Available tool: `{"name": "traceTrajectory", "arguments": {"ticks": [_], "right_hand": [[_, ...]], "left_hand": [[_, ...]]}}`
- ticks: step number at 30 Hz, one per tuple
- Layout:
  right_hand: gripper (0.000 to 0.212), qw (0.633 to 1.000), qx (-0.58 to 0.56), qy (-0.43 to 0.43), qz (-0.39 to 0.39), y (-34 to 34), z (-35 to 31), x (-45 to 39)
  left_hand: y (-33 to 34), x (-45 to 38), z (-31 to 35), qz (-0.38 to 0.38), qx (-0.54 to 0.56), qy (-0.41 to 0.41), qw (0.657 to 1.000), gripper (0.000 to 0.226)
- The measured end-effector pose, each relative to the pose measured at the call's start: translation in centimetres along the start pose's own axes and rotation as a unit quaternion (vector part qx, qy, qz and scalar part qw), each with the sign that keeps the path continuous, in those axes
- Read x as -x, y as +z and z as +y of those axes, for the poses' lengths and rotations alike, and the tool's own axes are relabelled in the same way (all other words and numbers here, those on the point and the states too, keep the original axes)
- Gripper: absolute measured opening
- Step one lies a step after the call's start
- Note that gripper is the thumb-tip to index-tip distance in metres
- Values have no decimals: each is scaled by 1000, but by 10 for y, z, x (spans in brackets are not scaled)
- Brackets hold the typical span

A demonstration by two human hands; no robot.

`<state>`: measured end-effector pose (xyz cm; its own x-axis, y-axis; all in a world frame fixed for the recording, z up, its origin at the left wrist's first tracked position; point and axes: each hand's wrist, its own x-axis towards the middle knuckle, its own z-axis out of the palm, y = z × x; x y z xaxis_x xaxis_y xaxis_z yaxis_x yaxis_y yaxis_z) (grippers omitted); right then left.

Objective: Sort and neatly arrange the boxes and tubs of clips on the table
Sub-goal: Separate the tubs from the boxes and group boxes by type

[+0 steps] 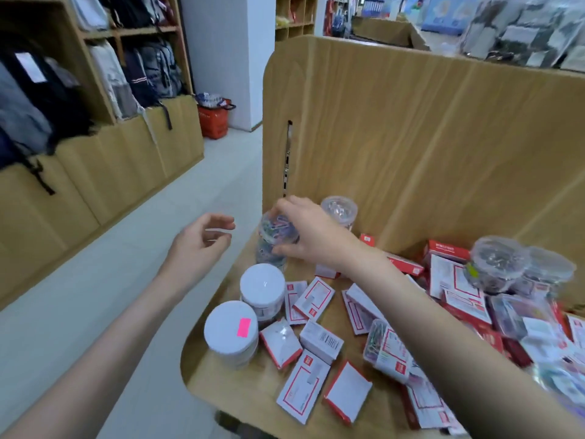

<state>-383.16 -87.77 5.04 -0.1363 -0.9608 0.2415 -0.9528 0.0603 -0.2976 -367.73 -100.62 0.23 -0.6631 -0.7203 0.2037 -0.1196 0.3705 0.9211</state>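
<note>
1. The right hand [304, 236] is gripping a clear tub of coloured clips [278, 228] from above, fingers curled round its lid rim, thumb on the near side.
2. That tub is sitting on top of a second clear tub [269, 253] directly below the hand; I cannot tell whether it is fully seated or just being lowered.
3. The left hand [202, 245] is hovering off the counter [253, 384] edge, left of the right hand, fingers loosely curled, holding nothing.
4. Just behind the right hand another clear tub [339, 209] is standing against the wooden back panel [411, 137].
5. Nearer than the right hand, two white-lidded tubs [262, 286] are standing side by side, apparently touching; the nearer one is carrying a pink sticker [243, 327].
6. Small red-and-white boxes [313, 297] are lying scattered under and to the right of the right forearm, tilted every way, some face down.
7. Far right of the hand, more clear tubs [497, 261] are sitting on a heap of boxes.
8. Handling judgement: the tubs are looking like stiff, smooth plastic, probably moderately heavy with metal clips, so likely slippery. Taking hold round the lid rim or the wall is looking best; a loose lid could pop and spill.
9. The boxes are looking like light card, easy to crush; pinching the long edges should be working.
10. The sort is looking barely started.
</note>
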Motion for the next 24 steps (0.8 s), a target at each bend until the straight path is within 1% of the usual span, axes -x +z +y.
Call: {"name": "traceTrajectory", "arguments": {"ticks": [2,4,7,10,13,15,18,19,20,21,22,23,24], "right_hand": [[19,999,47,-25,-5,15,6,-2],[11,999,41,-21,-14,18,12,2],[15,1000,22,6,-2,5,16,9],[19,998,-6,43,43,-20,17,27],[22,990,-10,109,83,-48,28,64],[22,978,12,163,127,-67,41,95],[21,938,101,260,207,-94,60,142],[27,919,131,308,207,-101,67,155],[37,899,155,369,176,-107,74,166],[47,878,179,426,123,-110,79,174],[55,864,197,459,69,-110,82,180],[58,860,206,466,29,-108,86,185],[59,864,213,457,10,-104,90,188]], "left_hand": [[-8,6,-1,17,-4,-6,1000,31],[-11,10,-2,22,-11,-9,1000,31],[-7,9,-1,-7,-28,-18,999,28],[3,4,8,-43,-50,-6,998,24],[18,-4,29,-65,-55,50,995,28],[30,-12,44,-88,-54,77,992,31],[53,-23,61,-131,-48,100,985,25],[63,-25,65,-146,-55,109,982,24],[73,-25,69,-160,-68,118,978,24],[83,-25,73,-174,-81,129,973,25],[93,-24,76,-188,-91,140,968,26],[102,-22,79,-203,-92,151,963,28],[109,-19,81,-214,-91,158,960,28]]}}
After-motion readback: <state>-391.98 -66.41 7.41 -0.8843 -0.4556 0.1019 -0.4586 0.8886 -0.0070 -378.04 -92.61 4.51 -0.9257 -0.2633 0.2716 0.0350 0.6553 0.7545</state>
